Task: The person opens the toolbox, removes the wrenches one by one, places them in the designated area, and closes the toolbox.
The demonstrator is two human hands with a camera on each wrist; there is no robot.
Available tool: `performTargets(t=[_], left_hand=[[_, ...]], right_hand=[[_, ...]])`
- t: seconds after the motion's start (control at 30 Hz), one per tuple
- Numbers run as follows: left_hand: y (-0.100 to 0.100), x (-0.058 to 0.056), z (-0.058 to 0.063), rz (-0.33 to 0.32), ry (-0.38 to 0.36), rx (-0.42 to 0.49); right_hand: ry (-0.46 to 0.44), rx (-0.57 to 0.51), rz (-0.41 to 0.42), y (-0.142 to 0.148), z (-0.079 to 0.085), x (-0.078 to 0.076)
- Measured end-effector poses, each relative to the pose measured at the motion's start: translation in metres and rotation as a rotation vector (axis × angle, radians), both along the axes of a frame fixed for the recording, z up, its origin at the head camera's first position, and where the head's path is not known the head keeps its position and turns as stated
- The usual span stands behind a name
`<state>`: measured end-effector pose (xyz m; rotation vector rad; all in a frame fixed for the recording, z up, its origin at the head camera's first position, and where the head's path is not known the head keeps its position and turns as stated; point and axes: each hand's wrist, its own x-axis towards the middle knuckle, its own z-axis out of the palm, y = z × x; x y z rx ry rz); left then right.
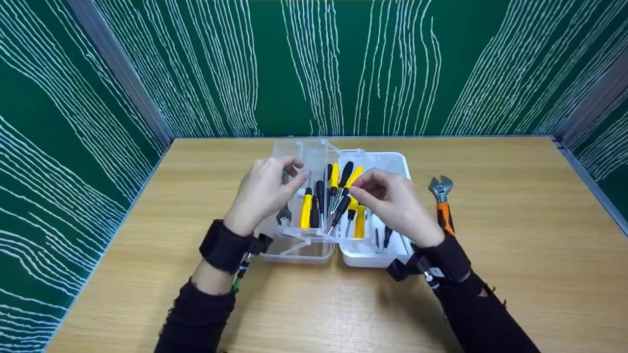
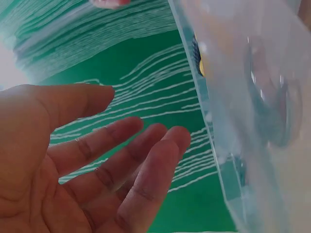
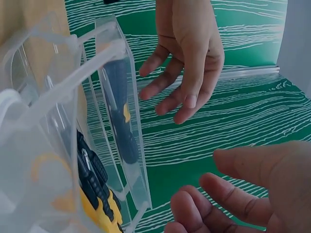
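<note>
My left hand [image 1: 265,189] hovers over the left side of a clear plastic toolbox [image 1: 299,255], fingers relaxed and holding nothing. Above the right side hangs my right hand [image 1: 400,203], thumb and fingers loosely bent; the right wrist view shows a gap between them. Raised clear trays hold several yellow and black screwdrivers, among them a yellow-handled screwdriver [image 1: 306,211] and a black-handled screwdriver [image 1: 346,171]. The metal end of a wrench [image 1: 283,215] shows below my left hand. Part of the white base [image 1: 363,261] is hidden by my right hand.
An adjustable wrench [image 1: 443,208] with an orange and black handle lies on the wooden table [image 1: 515,235], right of the toolbox. Green panels [image 1: 274,117] with wavy white lines rise behind the table and along its sides.
</note>
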<state>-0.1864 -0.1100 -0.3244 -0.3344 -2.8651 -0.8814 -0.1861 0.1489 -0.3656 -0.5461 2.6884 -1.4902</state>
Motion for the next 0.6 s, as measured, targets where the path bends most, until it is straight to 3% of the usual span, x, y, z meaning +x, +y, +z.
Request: performTargets(t=[0.2, 0.43, 0.6], left_hand=[[-0.005, -0.006, 0.007, 0.049, -0.019, -0.102], [-0.007, -0.02, 0.012, 0.095, -0.003, -0.242], [-0.003, -0.031, 0.016, 0.11, -0.04, -0.248]], right_hand=[[0.014, 0.0, 0.011, -0.007, -0.002, 0.005], [0.035, 0.016, 0.043, -0.01, 0.001, 0.011], [0.017, 0.004, 0.046, -0.005, 0.007, 0.014]])
